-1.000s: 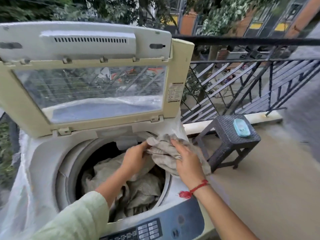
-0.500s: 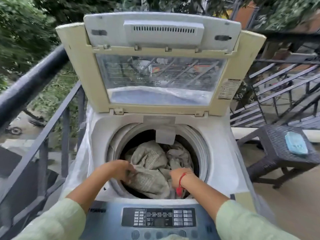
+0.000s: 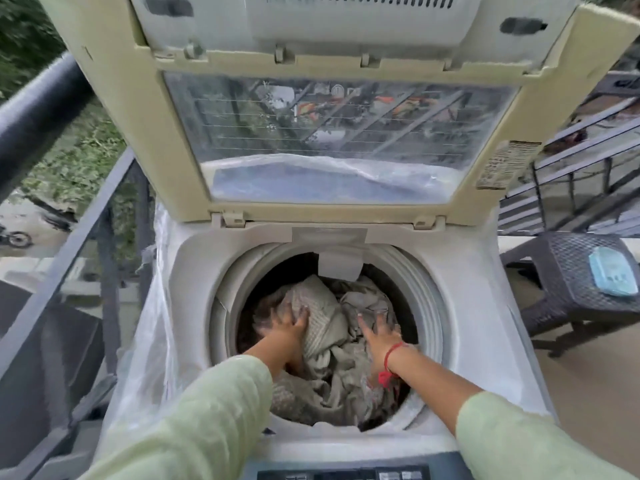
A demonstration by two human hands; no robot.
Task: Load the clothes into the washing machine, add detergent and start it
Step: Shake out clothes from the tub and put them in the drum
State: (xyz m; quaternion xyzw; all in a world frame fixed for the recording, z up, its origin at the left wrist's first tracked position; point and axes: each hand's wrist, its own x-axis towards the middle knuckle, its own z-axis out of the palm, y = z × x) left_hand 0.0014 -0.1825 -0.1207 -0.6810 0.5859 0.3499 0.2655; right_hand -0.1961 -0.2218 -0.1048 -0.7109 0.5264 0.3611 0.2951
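A top-loading washing machine [image 3: 194, 289] stands in front of me with its lid [image 3: 145, 109] raised. Crumpled grey-beige clothes [image 3: 332, 344] fill the drum [image 3: 408, 282]. Both my hands are inside the drum. My left hand [image 3: 289, 329] presses down on the left side of the pile with spread fingers. My right hand [image 3: 375, 336], with a red thread at the wrist, presses flat on the right side of the pile. A strip of the control panel [image 3: 346, 474] shows at the bottom edge.
A dark woven stool [image 3: 568, 271] stands to the right with a light blue packet [image 3: 611, 275] on its seat. A black metal railing [image 3: 41, 109] runs along the left and behind the machine. Thin clear plastic [image 3: 152, 341] drapes the machine's left side.
The grey cloth that I held over the rim has gone into the drum. Both hands moved deeper and now press on the pile. The view has swung and closed in on the drum.
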